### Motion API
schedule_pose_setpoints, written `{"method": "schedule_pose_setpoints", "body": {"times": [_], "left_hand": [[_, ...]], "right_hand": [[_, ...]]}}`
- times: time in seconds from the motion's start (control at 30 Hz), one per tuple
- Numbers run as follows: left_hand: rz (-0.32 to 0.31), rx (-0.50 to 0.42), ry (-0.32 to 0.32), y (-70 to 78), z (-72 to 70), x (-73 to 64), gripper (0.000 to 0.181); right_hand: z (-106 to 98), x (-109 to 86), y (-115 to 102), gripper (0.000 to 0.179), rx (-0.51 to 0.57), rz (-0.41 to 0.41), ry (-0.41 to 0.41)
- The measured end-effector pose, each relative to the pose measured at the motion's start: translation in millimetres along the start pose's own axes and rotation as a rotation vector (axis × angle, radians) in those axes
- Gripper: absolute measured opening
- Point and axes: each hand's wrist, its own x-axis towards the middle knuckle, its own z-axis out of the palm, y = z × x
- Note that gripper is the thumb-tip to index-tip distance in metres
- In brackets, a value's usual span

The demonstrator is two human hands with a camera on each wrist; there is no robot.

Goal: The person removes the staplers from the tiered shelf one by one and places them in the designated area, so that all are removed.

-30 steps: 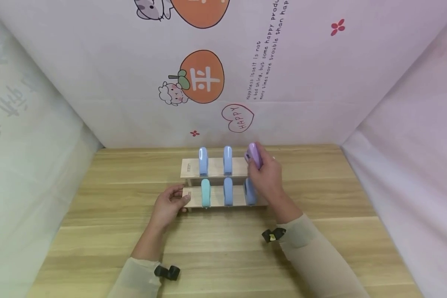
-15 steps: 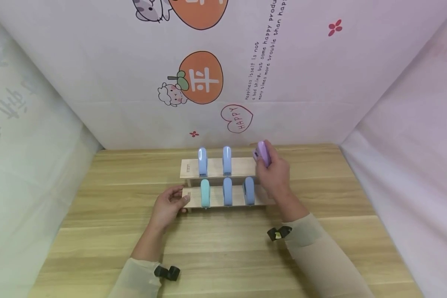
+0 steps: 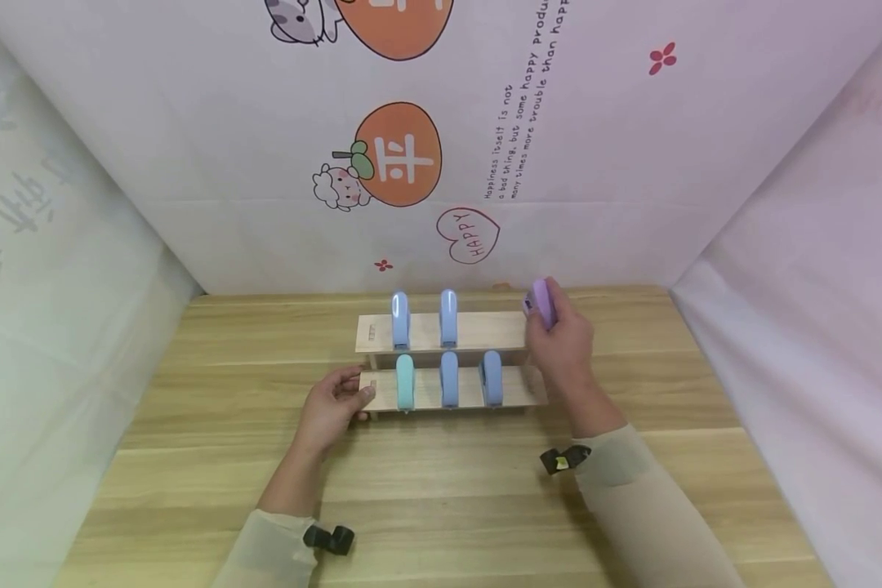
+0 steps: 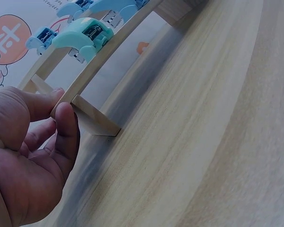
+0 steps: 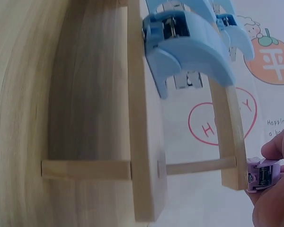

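A wooden two-step rack (image 3: pixel 488 331) stands on the table. My left hand (image 3: pixel 331 408) pinches the left end of its lower front board (image 4: pixel 92 68) between thumb and finger. My right hand (image 3: pixel 564 347) grips a small purple stapler (image 3: pixel 544 302) at the right end of the rear board. In the right wrist view it lies close to that board's end; whether they touch I cannot tell. Two light blue staplers (image 3: pixel 448 317) stand on the rear board. Along the front board are a mint green stapler (image 3: pixel 405 382) and two blue staplers (image 3: pixel 450 380).
The wood-grain table (image 3: pixel 426 498) extends around the rack on all sides. Behind it rises a white printed cloth (image 3: pixel 573 229), and further white cloth (image 3: pixel 801 327) hangs at both sides.
My right hand has moved to the right along the rear board with the purple stapler, uncovering the rack's right part. My left hand has stayed on the rack's left end.
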Motion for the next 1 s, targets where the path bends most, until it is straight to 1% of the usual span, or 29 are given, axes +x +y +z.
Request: {"method": "schedule_pose_setpoints", "body": {"times": [0.27,0.53,0.8,1.0], "left_hand": [[0.001,0.006,-0.004,-1.4,0.2,0.3,0.054],[0.009,0.004,-0.007,-0.8,0.0,-0.3,0.054],[0.014,0.001,-0.012,0.3,-0.1,-1.1,0.053],[0.013,0.003,-0.012,-0.3,0.1,-0.7,0.053]], "right_hand": [[-6,2.4,13,0.054,-0.017,-0.006,0.042],[-9,5.7,21,0.055,-0.021,0.030,0.061],[-10,4.9,30,0.054,0.009,0.054,0.108],[-10,5.1,39,0.055,0.004,0.066,0.105]]}}
